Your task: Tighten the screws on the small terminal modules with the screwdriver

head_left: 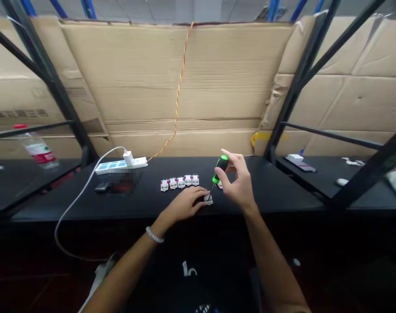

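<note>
My right hand (236, 179) grips a green and black screwdriver (222, 163) by its handle, tilted with the shaft pointing down to the left. The tip meets a small white part (209, 200) near the table's front edge; its exact kind is too small to tell. Thumb and fingers of my left hand (188, 201) pinch that part from its left side. Left of there stands a row of several similar white and purple parts (180, 182). Another such part (220, 184) is partly hidden behind my right hand.
A white power strip (121, 164) with a plugged-in charger and cable lies at the back left. Dark metal posts (291, 93) flank the black table (266, 195), and cardboard (136, 78) walls its back. A bottle (41, 150) stands left, a phone (300, 164) right.
</note>
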`<action>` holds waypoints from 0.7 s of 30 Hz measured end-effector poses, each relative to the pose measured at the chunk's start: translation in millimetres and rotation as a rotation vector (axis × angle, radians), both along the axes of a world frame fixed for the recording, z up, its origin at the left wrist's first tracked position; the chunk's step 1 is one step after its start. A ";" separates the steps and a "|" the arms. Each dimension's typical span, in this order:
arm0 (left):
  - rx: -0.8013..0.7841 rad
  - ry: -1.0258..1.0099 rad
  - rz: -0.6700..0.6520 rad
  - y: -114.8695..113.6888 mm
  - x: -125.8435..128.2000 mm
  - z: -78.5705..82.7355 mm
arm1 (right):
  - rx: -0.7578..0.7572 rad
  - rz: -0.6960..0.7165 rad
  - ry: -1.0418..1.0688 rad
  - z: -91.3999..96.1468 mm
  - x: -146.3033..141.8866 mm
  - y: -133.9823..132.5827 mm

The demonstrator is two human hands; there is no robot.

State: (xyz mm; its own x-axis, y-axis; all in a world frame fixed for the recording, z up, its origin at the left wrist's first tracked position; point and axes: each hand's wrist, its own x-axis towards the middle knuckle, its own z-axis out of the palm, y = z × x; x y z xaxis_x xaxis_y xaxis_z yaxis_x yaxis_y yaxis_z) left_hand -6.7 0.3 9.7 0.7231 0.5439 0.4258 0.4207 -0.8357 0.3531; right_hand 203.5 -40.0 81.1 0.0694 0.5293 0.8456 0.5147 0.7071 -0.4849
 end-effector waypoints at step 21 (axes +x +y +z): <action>-0.002 -0.007 -0.003 0.1 -0.5 -0.6 | 0.027 -0.036 -0.027 2.5 -1.6 -3.0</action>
State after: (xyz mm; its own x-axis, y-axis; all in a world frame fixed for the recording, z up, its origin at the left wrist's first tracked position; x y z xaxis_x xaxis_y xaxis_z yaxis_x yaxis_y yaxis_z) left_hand -7.2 0.4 9.1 0.7215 0.5425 0.4302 0.4156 -0.8363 0.3575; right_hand 201.9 -43.0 83.5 0.0646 0.5043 0.8611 0.5527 0.7004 -0.4517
